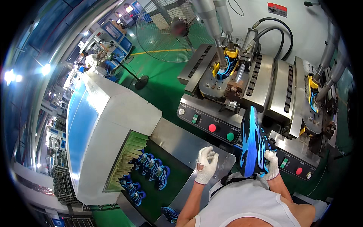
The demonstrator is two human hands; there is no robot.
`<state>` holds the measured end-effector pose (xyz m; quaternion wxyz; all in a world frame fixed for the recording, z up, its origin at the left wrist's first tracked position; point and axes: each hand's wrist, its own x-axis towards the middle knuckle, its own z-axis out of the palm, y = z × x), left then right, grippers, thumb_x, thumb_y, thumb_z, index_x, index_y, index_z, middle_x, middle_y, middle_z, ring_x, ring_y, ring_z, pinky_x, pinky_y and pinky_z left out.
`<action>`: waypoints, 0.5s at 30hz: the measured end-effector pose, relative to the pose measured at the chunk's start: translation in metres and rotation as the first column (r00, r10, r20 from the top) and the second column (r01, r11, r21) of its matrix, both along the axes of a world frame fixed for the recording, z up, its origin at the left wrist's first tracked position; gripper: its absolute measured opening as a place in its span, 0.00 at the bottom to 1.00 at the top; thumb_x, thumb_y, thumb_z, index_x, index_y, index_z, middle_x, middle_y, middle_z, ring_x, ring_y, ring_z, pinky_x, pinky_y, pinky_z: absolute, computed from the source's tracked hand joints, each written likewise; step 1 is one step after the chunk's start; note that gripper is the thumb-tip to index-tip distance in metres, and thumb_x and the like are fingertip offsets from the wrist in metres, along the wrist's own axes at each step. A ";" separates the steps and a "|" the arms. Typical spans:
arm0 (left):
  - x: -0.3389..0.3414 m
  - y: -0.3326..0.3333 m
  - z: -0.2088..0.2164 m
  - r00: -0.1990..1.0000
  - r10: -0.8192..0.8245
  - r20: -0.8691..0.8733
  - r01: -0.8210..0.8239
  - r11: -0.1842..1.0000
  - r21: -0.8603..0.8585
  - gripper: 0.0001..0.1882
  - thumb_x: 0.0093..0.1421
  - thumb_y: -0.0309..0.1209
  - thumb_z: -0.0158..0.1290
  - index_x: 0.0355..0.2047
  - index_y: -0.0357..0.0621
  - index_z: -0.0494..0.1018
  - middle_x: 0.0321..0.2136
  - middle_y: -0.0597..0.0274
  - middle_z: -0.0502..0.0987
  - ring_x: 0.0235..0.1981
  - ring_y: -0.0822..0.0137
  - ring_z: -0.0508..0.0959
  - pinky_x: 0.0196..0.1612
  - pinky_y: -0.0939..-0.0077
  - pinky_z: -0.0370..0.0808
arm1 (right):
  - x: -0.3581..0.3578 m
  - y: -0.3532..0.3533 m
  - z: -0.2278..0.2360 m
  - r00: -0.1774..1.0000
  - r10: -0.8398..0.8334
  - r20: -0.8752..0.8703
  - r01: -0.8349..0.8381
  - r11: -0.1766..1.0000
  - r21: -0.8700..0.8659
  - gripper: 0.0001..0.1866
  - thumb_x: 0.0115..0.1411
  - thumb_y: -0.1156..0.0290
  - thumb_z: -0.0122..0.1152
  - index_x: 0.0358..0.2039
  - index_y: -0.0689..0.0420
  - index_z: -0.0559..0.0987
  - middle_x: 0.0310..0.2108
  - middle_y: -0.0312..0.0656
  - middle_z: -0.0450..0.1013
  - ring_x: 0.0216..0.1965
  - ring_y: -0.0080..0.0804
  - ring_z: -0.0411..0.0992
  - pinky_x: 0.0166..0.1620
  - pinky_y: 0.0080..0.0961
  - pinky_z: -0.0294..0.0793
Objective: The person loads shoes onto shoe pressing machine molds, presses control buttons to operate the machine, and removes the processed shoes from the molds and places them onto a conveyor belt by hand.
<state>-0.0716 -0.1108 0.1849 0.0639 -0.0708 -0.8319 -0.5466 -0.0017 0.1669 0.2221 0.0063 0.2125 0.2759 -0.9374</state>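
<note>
My right hand (272, 165), in a white knit glove, is closed on a black and blue sports shoe (252, 143). The shoe stands nearly upright in front of the machine, its blue flame-patterned sole turned leftward. My left hand (207, 165), gloved too, hovers by the edge of the steel conveyor frame (177, 136); its fingers are loosely bent and apart, with nothing visible in them. Ahead is a two-station press machine (217, 119). Black and blue shoe parts (224, 70) sit at its left station under yellow clamps.
Several blue and black shoes (153, 168) lie on the dark conveyor belt (166, 193), beside a white tunnel housing (121, 109) with a green strip curtain (126, 159). Another shoe (170, 213) is at the lower edge. A large fan (177, 28) stands behind. Push buttons (212, 128) line the machine's front.
</note>
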 end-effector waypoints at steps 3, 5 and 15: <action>-0.012 -0.006 0.004 0.999 0.017 0.038 -0.017 1.000 -0.020 0.21 0.63 0.21 0.61 0.56 0.33 0.71 0.52 0.51 0.72 0.45 0.63 0.82 0.47 0.71 0.81 | -0.009 -0.008 0.020 0.999 0.009 -0.038 -0.009 1.000 0.010 0.21 0.59 0.72 0.64 0.52 0.68 0.78 0.44 0.52 0.82 0.38 0.41 0.84 0.44 0.39 0.87; -0.027 -0.005 0.011 0.999 0.024 0.045 -0.024 1.000 -0.006 0.23 0.63 0.22 0.61 0.58 0.34 0.70 0.52 0.52 0.73 0.47 0.62 0.82 0.49 0.70 0.80 | -0.006 0.002 0.010 0.999 0.022 -0.023 -0.022 1.000 0.007 0.23 0.60 0.74 0.64 0.55 0.69 0.77 0.45 0.53 0.82 0.40 0.42 0.84 0.44 0.40 0.88; -0.173 -0.016 0.086 0.878 -0.297 -0.376 0.088 0.872 -0.482 0.27 0.60 0.24 0.63 0.60 0.35 0.72 0.56 0.45 0.77 0.55 0.52 0.79 0.58 0.63 0.77 | -0.042 -0.010 0.038 0.998 0.014 -0.063 -0.014 1.000 0.011 0.28 0.58 0.77 0.64 0.61 0.64 0.74 0.50 0.48 0.81 0.45 0.32 0.82 0.48 0.30 0.85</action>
